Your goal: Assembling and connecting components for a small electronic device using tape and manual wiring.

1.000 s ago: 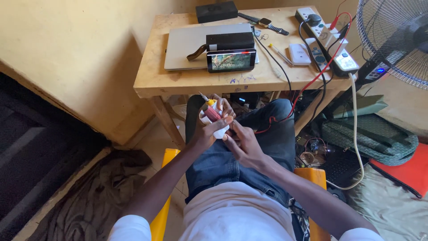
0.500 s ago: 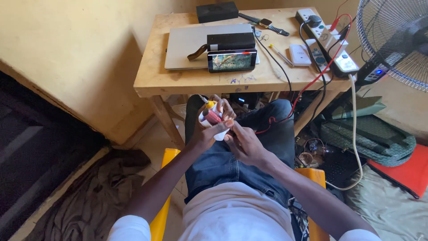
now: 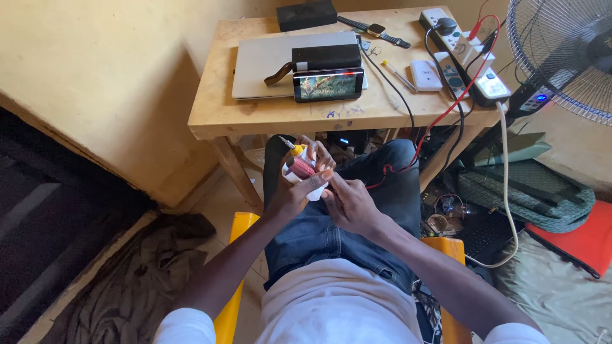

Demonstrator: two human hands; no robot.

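We hold a small white part (image 3: 305, 176) over our lap, just below the front edge of the wooden surface (image 3: 274, 114). Against it lies a red-handled tool (image 3: 298, 164) with a yellow collar and a thin metal tip pointing up toward that surface's underside.

The risk, as we judge it, is the tip. It sits close to our own fingertips, and a slip of the white part in our grasp could drive the point into skin or let the part drop onto our jeans and down to the floor. The red wire (image 3: 408, 167) that trails across our right knee from the surface could also snag if we shift our legs.

Our left hand (image 3: 294, 188) wraps the white part and the tool's handle, with its fingers (image 3: 322, 177) curled closed around both. Our right hand (image 3: 349, 205) presses in from beside it; its fingers are bent together and touch the lower end of the white part, though whether they truly pinch it we cannot tell.

On the surface above stand a phone (image 3: 328, 85) with a lit screen, a closed laptop (image 3: 268, 60) and a power strip (image 3: 462, 54).
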